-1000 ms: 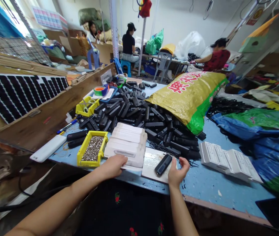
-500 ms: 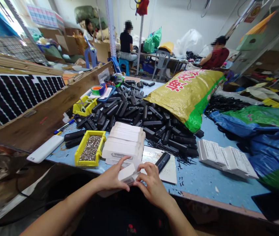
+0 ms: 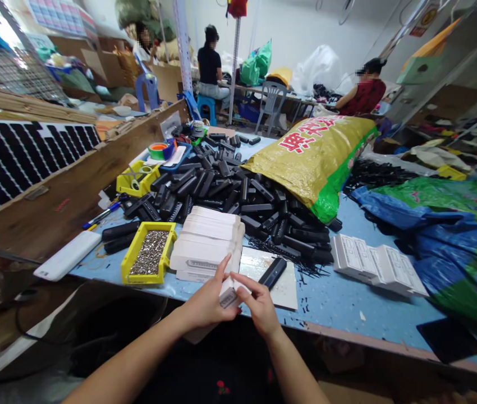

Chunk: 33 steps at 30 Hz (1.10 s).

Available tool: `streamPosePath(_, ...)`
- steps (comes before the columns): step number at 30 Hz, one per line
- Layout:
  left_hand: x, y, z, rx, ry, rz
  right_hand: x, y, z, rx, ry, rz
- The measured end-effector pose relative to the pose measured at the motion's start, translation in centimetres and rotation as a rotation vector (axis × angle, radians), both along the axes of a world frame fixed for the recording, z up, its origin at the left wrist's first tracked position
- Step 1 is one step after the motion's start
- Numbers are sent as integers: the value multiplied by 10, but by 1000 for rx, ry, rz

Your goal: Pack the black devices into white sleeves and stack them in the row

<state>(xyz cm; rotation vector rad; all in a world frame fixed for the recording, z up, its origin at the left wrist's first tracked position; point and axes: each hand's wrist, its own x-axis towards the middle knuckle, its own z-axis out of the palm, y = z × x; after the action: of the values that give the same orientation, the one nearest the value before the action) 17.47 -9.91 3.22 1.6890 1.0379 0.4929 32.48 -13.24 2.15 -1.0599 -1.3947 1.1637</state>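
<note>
- Both hands' fingers [image 3: 222,269] closely gripped a white carton [image 3: 227,297].
- Beside them, a black case [image 3: 273,273] lay unboxed.
- Flat cartons [image 3: 207,238] lay just beyond; formed boxes [image 3: 377,266], well right.

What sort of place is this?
Probably a workshop: the table holds a heap of black cases and a yellow bin of small metal pieces, and a person sits on a blue stool farther back.
</note>
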Motion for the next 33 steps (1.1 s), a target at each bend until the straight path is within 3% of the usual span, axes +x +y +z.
streamPosePath(3, -1, 3, -1, -20, -27, -37, -7, -5, 0, 111, -123, -103)
streamPosePath(6, -9, 8, -8, -83, -72, 24, 11, -1, -8, 263, -400, 8)
streamPosePath(9, -27, 15, -15, -347, -238, 224, 60, 10, -21, 193, -794, 79)
streamPosePath(12, -45, 23, -18, -662, -586, 422, 105, 17, -27, 143, -1046, 89)
streamPosePath(14, -47, 26, -18, -720, -787, 627, 113, 15, -22, 144, -939, 47)
streamPosePath(16, -38, 24, -18, -725, -900, 859, 100, 9, -13, 165, -640, -175)
streamPosePath(18, -20, 16, -17, -781, -931, 985, 74, 3, -2, 210, -305, -449)
streamPosePath(20, -4, 4, -17, -879, -904, 942, 46, -2, 4, 292, -131, -595)
streamPosePath(22, 5, -8, -17, -953, -805, 744, 25, -4, 6, 329, -138, -600)
streamPosePath(23, 5, -12, -19, -913, -716, 645, 18, -6, 6, 317, -147, -588)
streamPosePath(24, 3, -16, -21, -795, -608, 573, 14, -7, 4, 288, -139, -571)
streamPosePath(26, -5, -18, -28, -375, -361, 483, 14, -7, -1, 227, -100, -469)
streamPosePath(28, -12, -16, -36, 18, -139, 357, 24, -3, -9, 201, -156, -239)
streamPosePath(29, -14, -14, -39, 115, -51, 275, 32, 3, -15, 187, -237, -165)
streamPosePath(31, -15, -8, -43, 170, 89, 161, 58, 20, -30, 128, -486, -224)
streamPosePath(33, -13, -1, -43, 214, 184, 137, 88, 39, -47, 49, -728, -469)
